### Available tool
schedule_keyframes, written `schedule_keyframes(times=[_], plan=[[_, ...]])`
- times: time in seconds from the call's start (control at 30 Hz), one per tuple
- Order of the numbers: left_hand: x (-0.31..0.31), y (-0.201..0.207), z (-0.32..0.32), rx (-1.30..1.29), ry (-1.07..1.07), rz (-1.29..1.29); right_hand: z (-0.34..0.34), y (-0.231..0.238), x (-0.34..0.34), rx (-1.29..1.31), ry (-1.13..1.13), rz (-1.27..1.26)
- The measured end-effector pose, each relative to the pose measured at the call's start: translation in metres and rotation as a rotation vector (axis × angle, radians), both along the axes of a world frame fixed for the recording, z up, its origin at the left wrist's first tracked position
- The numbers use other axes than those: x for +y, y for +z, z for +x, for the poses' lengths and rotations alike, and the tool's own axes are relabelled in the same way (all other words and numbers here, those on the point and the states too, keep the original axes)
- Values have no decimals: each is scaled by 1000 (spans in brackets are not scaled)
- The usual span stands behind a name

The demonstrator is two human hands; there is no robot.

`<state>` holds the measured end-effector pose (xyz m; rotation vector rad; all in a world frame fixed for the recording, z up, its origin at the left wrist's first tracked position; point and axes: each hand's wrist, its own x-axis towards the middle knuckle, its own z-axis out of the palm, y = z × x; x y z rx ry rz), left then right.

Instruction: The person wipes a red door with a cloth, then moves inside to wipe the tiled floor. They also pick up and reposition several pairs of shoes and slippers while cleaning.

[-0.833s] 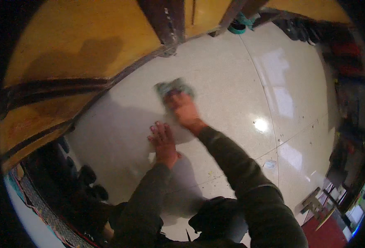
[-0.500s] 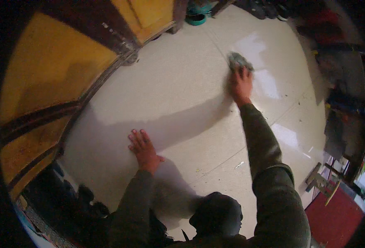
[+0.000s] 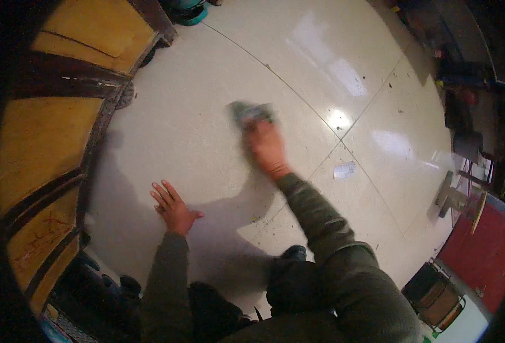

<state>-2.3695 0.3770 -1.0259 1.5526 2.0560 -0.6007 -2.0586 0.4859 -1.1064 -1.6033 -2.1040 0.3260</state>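
My right hand [image 3: 265, 147] presses a bunched grey-green cloth [image 3: 251, 114] against the pale tiled floor [image 3: 178, 103], the fingers closed over it and blurred by motion. To the left, my left hand [image 3: 176, 210] lies flat on the same floor with its fingers spread and nothing in them. Small dark specks and crumbs are scattered on the tiles, some between my hands and more to the right. A small whitish piece of paper [image 3: 344, 170] rests on the floor to the right of my right forearm.
A yellow-and-brown wooden cabinet [image 3: 52, 131] runs along the left side. Beyond it, at the top, stands a teal container [image 3: 189, 16]. On the right are a small wooden stool [image 3: 455, 194], a red panel [image 3: 481, 251] and dark clutter. My knee and shoe [image 3: 294, 252] are at the bottom.
My right hand has swept the cloth left and nearer to me across the floor. My left hand remains flat on the floor. The view has shifted, showing more of the right side.
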Motion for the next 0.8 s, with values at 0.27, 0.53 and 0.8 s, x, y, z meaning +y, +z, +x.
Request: schedule_keyframes(times=[0.27, 0.53, 0.8], plan=[[2, 1, 0, 14, 3, -61, 189, 28, -39, -370, -298, -265], [-1, -17, -3, -32, -67, 45, -43, 8, -105, 266, 199, -416], [-15, -11, -12, -2, -16, 13, 277, 48, -67, -454, -309, -134]])
